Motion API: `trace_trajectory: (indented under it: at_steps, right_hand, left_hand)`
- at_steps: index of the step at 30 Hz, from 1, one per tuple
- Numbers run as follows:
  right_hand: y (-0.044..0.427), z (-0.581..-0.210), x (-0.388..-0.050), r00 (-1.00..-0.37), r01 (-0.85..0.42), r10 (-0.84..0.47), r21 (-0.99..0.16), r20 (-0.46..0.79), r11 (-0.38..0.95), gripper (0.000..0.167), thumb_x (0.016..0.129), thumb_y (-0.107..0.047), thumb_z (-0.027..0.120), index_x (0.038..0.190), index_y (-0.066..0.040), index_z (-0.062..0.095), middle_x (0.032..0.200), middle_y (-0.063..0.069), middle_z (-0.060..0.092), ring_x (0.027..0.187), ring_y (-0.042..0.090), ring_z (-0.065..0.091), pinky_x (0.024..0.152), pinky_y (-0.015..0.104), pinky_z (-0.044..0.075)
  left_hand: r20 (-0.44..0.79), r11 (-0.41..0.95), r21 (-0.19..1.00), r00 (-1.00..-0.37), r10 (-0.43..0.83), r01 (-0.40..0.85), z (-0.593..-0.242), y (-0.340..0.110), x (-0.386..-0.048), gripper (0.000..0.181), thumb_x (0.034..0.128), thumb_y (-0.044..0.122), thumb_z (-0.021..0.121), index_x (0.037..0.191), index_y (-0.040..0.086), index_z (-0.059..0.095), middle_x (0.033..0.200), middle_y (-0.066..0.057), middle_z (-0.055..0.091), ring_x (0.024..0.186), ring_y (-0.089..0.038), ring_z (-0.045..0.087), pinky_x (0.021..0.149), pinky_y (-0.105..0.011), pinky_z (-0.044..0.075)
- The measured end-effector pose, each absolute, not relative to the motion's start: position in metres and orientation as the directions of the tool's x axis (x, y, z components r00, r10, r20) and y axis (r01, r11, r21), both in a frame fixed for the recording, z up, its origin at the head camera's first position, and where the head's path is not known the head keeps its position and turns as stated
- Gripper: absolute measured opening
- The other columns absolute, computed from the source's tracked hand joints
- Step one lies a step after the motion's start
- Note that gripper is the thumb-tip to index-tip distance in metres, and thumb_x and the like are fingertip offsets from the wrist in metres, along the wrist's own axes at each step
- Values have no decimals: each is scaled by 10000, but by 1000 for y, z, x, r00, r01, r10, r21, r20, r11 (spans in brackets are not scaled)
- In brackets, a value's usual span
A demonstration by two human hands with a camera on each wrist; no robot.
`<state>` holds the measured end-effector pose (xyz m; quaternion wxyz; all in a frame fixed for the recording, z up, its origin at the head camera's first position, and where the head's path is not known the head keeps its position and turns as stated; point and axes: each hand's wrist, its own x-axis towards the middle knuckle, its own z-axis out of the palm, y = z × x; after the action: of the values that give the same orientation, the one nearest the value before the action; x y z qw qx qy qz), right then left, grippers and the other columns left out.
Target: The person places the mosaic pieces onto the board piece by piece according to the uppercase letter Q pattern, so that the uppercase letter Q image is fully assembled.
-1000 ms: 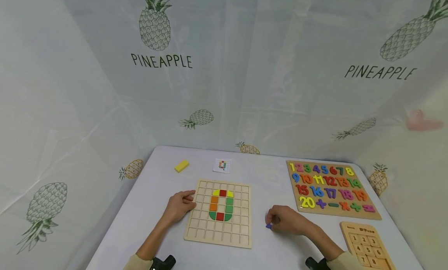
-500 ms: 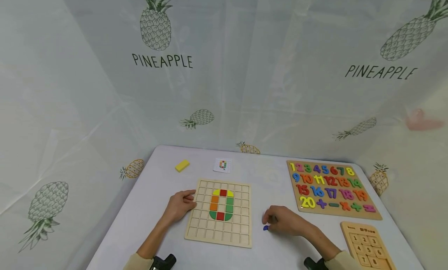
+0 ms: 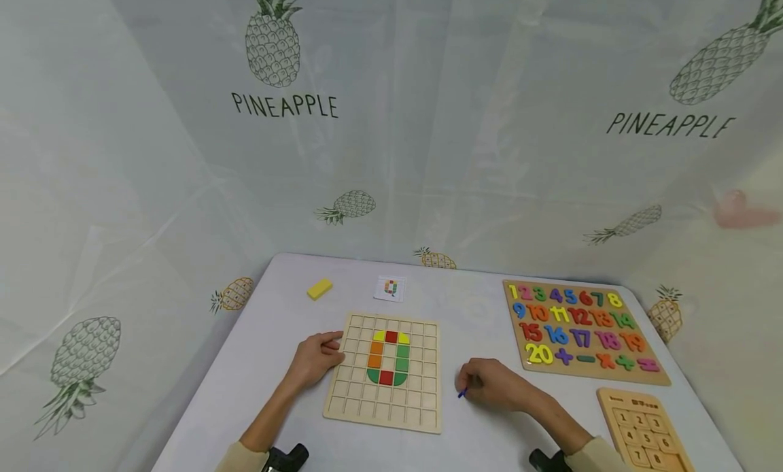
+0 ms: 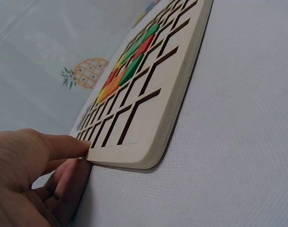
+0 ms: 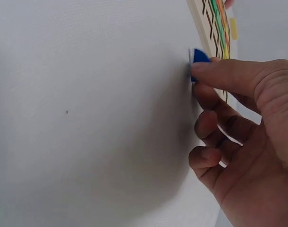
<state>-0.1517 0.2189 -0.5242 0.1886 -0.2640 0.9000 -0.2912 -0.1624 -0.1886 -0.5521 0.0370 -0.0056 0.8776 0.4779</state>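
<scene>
My right hand (image 3: 492, 383) pinches a small blue quarter-round piece (image 5: 200, 56) between thumb and fingertip, low over the white table, right of a wooden grid board (image 3: 411, 409). In the right wrist view the other fingers curl loosely below the piece. At the board's left edge, my left hand (image 3: 313, 360) grips the rim; the left wrist view has the thumb on the edge (image 4: 120, 153) and the other fingers partly hidden behind it. Red, yellow, orange and green pieces (image 3: 401, 351) form a ring in the board's squares.
Behind the board lie a small card (image 3: 389, 289) with a coloured ring figure and a yellow block (image 3: 320, 289). To the right are a number puzzle board (image 3: 587, 332) and a wooden tray of numbered tiles (image 3: 642, 428). A pineapple-print curtain (image 3: 428, 152) surrounds the table.
My right hand has shifted slightly left, and the blue piece has turned in its fingertips, now looking thin and edge-on in the head view. The left hand stays at the board's edge.
</scene>
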Motion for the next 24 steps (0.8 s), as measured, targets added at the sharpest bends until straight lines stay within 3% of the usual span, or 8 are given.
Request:
trace_trajectory:
  at_steps: [13, 20, 24]
  right_hand:
    - [215, -522, -157, -790, -386, -598, -645, -139, 660, 140, 878, -64, 725, 875, -202, 698, 859, -136, 673, 735, 18, 551, 661, 226, 488]
    - [213, -521, -157, -813, -402, -576, -634, -84, 661, 134, 907, -102, 736, 1038, -124, 753, 900, -108, 690, 778, 3, 576, 676, 230, 508]
    - [211, -520, -158, -818, -400, -570, -633, -80, 663, 103, 914, -118, 734, 1010, -142, 759, 906, -96, 696, 785, 3, 574, 681, 229, 509]
  left_hand:
    - [-63, 542, 840, -998, 27, -39, -551, -188, -162, 498, 835, 85, 786, 1309, 8, 655, 974, -47, 655, 837, -119, 656, 706, -259, 530]
    - [-64, 538, 842, -998, 25, -41, -552, -187, -163, 498, 832, 77, 784, 1309, 13, 657, 961, -40, 660, 834, -115, 660, 708, -251, 532]
    - [-63, 538, 842, -998, 22, -41, -552, -187, -163, 495, 833, 79, 784, 1308, 19, 660, 966, -40, 664, 839, -117, 663, 715, -255, 535]
